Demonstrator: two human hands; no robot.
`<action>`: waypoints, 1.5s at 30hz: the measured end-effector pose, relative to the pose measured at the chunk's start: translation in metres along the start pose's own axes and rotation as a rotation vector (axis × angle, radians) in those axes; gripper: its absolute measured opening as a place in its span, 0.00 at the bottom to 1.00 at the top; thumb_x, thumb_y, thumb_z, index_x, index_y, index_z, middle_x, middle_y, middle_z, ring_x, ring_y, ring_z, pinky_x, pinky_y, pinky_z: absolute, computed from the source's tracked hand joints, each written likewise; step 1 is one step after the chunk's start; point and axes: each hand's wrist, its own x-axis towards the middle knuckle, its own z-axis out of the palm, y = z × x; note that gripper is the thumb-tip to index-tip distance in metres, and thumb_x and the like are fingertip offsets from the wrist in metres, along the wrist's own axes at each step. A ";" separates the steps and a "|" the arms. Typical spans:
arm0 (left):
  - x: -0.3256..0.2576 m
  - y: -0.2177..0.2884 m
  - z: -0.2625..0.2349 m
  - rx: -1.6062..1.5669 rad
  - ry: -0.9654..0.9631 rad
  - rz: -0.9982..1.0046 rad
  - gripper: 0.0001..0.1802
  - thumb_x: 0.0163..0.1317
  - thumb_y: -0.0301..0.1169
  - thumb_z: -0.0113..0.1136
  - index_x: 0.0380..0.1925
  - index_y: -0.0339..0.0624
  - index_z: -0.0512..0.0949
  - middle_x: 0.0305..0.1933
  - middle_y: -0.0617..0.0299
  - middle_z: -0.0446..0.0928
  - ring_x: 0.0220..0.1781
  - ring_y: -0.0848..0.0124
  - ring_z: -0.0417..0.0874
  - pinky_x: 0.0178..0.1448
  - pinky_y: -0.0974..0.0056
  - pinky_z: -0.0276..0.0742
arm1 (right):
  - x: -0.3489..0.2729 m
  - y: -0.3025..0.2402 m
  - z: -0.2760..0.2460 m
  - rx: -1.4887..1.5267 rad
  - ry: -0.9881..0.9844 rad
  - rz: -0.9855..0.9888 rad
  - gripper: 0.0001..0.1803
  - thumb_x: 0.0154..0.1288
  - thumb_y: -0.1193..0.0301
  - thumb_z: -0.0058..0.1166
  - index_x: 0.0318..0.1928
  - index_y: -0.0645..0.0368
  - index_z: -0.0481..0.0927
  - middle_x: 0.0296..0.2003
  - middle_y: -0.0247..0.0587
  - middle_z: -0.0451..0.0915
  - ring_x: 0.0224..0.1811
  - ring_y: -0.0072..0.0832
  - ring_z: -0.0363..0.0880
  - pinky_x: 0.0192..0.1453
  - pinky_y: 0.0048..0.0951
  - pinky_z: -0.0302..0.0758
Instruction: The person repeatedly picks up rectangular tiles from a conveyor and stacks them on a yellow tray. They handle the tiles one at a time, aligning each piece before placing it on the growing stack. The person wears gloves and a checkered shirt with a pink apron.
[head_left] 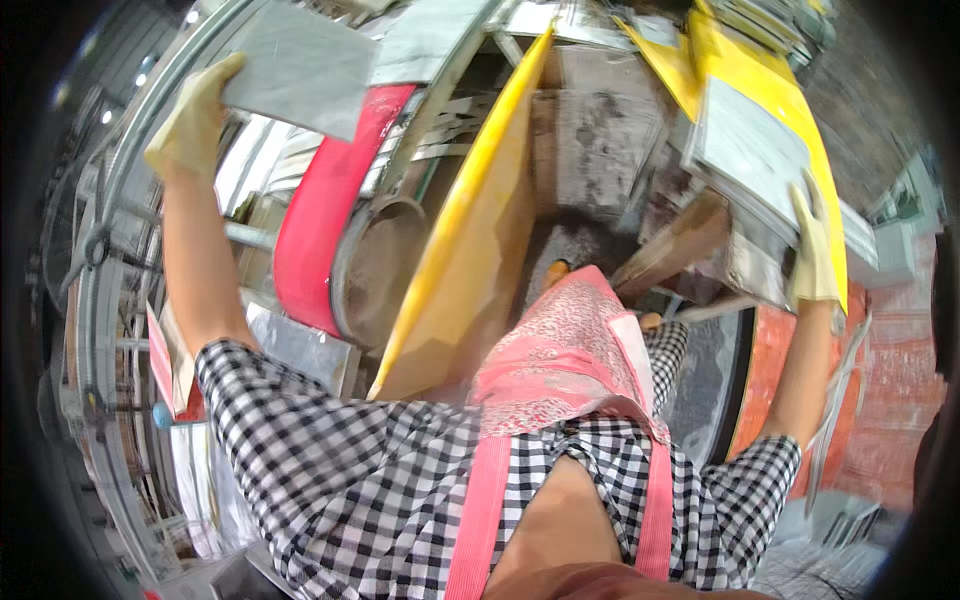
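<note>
My left hand [193, 118], in a pale yellow glove, grips the left edge of a flat grey tile [305, 72]. That tile is held at the upper left, over the end of a red conveyor belt [322, 225]. On the right, my right hand [815, 240], gloved the same way, has its fingers stretched along the outer edge of a light grey tile [748, 135]. This tile lies on top of a stack, beside a yellow panel [800, 95]. Motion blurs parts of both tiles.
A tall yellow board [470, 230] stands between the belt and the middle. Beyond it is a stained grey block [605, 120]. Metal rails [110, 200] run along the left. Orange-red panels [775, 370] stand at the right, near my forearm.
</note>
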 end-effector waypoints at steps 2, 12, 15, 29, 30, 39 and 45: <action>0.002 0.006 0.022 -0.226 -0.085 -0.058 0.24 0.67 0.43 0.67 0.52 0.33 0.83 0.46 0.56 0.83 0.31 0.72 0.78 0.36 0.66 0.71 | 0.004 0.021 0.002 0.286 0.020 0.140 0.33 0.71 0.60 0.61 0.72 0.58 0.72 0.75 0.44 0.65 0.79 0.34 0.59 0.81 0.34 0.54; -0.144 0.121 0.328 -0.961 -0.515 -0.202 0.17 0.70 0.41 0.64 0.50 0.41 0.81 0.41 0.62 0.83 0.30 0.70 0.80 0.29 0.65 0.71 | 0.017 0.070 0.002 0.134 0.133 0.011 0.28 0.79 0.56 0.49 0.69 0.61 0.74 0.70 0.48 0.73 0.74 0.35 0.67 0.77 0.32 0.61; -0.189 0.152 0.399 -0.867 -0.692 -0.343 0.17 0.65 0.38 0.68 0.49 0.45 0.78 0.38 0.57 0.82 0.23 0.68 0.76 0.22 0.68 0.67 | 0.011 0.072 -0.001 0.033 0.105 -0.041 0.26 0.80 0.64 0.43 0.73 0.59 0.67 0.74 0.48 0.66 0.76 0.39 0.65 0.78 0.35 0.61; -0.202 0.182 0.424 -0.111 -1.154 0.105 0.23 0.77 0.44 0.46 0.43 0.33 0.81 0.25 0.53 0.85 0.15 0.78 0.72 0.16 0.72 0.61 | 0.036 0.051 0.023 0.270 0.131 0.067 0.45 0.66 0.52 0.66 0.74 0.68 0.66 0.72 0.58 0.69 0.76 0.40 0.65 0.77 0.35 0.62; -0.194 0.183 0.420 -0.009 -1.224 0.276 0.26 0.76 0.47 0.47 0.36 0.33 0.82 0.21 0.54 0.84 0.17 0.77 0.73 0.21 0.69 0.67 | 0.037 0.053 0.025 0.234 0.123 0.076 0.47 0.64 0.52 0.67 0.74 0.69 0.65 0.72 0.59 0.68 0.77 0.42 0.65 0.78 0.36 0.62; -0.160 0.183 0.421 -0.076 -0.919 0.357 0.40 0.65 0.68 0.55 0.42 0.35 0.82 0.35 0.58 0.83 0.38 0.64 0.85 0.47 0.59 0.79 | 0.045 0.078 0.023 0.232 0.145 0.083 0.43 0.65 0.55 0.68 0.75 0.61 0.68 0.74 0.52 0.67 0.76 0.38 0.65 0.76 0.33 0.64; -0.191 0.140 0.464 -0.293 -1.136 0.058 0.51 0.64 0.65 0.60 0.74 0.36 0.64 0.74 0.40 0.67 0.75 0.44 0.68 0.72 0.39 0.70 | 0.060 0.071 0.040 0.286 0.104 0.087 0.46 0.63 0.55 0.70 0.74 0.66 0.66 0.74 0.56 0.66 0.77 0.40 0.64 0.78 0.34 0.61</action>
